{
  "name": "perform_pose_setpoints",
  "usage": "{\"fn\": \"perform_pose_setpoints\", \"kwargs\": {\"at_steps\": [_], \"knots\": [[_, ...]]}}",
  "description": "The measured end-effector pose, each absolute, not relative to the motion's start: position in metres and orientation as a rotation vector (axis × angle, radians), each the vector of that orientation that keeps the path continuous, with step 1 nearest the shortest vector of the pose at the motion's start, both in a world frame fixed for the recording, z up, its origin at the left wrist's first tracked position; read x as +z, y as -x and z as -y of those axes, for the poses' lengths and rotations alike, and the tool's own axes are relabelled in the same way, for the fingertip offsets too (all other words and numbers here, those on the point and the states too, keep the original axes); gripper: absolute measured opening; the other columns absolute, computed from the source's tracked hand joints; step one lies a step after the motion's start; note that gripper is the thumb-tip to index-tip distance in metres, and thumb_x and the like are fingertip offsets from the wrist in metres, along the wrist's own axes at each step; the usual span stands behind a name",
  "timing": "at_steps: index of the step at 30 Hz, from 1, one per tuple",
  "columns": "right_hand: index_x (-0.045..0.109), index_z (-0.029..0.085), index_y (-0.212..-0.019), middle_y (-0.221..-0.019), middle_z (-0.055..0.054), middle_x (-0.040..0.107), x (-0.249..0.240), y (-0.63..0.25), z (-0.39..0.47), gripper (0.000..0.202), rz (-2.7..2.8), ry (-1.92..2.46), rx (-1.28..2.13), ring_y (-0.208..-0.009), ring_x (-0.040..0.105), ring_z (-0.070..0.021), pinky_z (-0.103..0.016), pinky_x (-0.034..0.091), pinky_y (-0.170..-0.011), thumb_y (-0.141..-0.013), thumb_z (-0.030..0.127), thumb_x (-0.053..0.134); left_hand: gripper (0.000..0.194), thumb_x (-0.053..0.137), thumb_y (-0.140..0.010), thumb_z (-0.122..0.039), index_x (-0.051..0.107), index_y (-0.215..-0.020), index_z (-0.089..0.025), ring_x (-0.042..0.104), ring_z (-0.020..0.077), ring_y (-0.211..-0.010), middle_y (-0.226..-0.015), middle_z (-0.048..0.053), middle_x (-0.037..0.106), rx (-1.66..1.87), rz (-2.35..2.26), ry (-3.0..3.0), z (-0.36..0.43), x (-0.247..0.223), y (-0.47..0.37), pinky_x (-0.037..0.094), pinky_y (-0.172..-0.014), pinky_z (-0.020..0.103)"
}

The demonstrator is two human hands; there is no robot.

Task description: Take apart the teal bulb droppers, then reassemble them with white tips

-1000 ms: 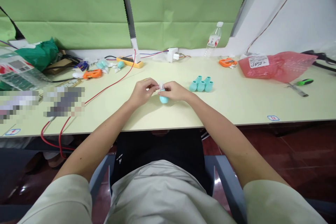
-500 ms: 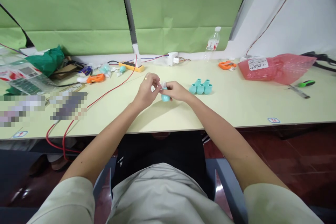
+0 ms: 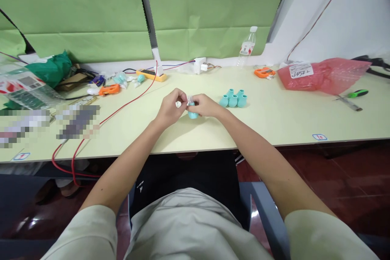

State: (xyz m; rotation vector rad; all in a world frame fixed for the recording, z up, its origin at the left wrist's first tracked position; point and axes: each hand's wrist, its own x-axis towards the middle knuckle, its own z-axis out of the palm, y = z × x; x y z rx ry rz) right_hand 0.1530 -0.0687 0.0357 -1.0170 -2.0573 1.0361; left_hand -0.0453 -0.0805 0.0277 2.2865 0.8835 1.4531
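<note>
My right hand [image 3: 205, 105] grips a small turquoise bulb-shaped piece [image 3: 193, 114] just above the table. Clear plastic film [image 3: 191, 99] seems to stick up at its top. Close by on the left, my left hand [image 3: 173, 106] is closed in a pinch at the piece's upper end. A little white bit [image 3: 178, 105] shows inside the curl of its fingers; what the fingertips pinch is too small to make out. Right of my hands stands a cluster of several turquoise bulb-shaped pieces [image 3: 233, 100] with their round openings upward.
Along the back lie a yellow multimeter [image 3: 151, 74], a white socket block [image 3: 200, 66], a clear bottle [image 3: 247, 48] and orange tools [image 3: 264, 73]. A pink plastic bag [image 3: 319, 76] and a green-handled screwdriver [image 3: 358, 94] are at right. Red cable [image 3: 128, 105] crosses the left side.
My left fingers have curled in tighter, and the white bit now shows between them. My right hand keeps its grip on the turquoise piece. The view has shifted slightly.
</note>
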Motion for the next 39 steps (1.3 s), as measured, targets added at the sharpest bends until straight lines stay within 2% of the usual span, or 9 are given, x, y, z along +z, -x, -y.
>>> {"fn": "perform_pose_setpoints", "kwargs": {"at_steps": [8, 24, 32, 39], "knots": [[0.056, 0.020, -0.072, -0.062, 0.005, 0.052, 0.038, -0.153, 0.070, 0.016, 2.096, 1.020, 1.035, -0.054, 0.052, -0.0116, -0.025, 0.040, -0.051, -0.078, 0.032, 0.065, 0.021, 0.064, -0.084, -0.016, 0.045, -0.089, -0.023, 0.061, 0.0141, -0.081, -0.089, 0.001, 0.061, 1.403, -0.808, -2.190, 0.085, 0.030, 0.044, 0.055, -0.077, 0.032], [0.063, 0.019, -0.076, -0.066, 0.003, 0.061, 0.039, -0.153, 0.066, 0.011, 2.081, 0.955, 1.155, -0.050, 0.057, -0.0123, -0.026, 0.044, -0.047, -0.080, 0.028, 0.067, 0.028, 0.063, -0.082, -0.013, 0.038, -0.086, -0.025, 0.052, 0.0132, -0.076, -0.087, 0.000, 0.052, 1.526, -0.907, -2.247, 0.083, 0.025, 0.045, 0.049, -0.064, 0.027], [0.060, 0.019, -0.073, -0.064, 0.004, 0.057, 0.047, -0.153, 0.069, 0.019, 2.105, 0.980, 1.134, -0.049, 0.056, -0.0110, -0.024, 0.042, -0.047, -0.085, 0.032, 0.067, 0.030, 0.064, -0.077, -0.010, 0.040, -0.088, -0.024, 0.054, 0.0118, -0.078, -0.088, -0.002, 0.050, 1.633, -0.805, -2.131, 0.078, 0.024, 0.047, 0.050, -0.066, 0.025], [0.060, 0.019, -0.074, -0.063, 0.004, 0.054, 0.043, -0.159, 0.064, 0.017, 2.113, 1.089, 1.036, -0.051, 0.054, -0.0126, -0.027, 0.040, -0.050, -0.083, 0.033, 0.065, 0.031, 0.063, -0.075, -0.009, 0.039, -0.088, -0.024, 0.055, 0.0104, -0.078, -0.086, -0.002, 0.047, 1.750, -0.754, -1.975, 0.069, 0.025, 0.053, 0.048, -0.063, 0.022]]}}
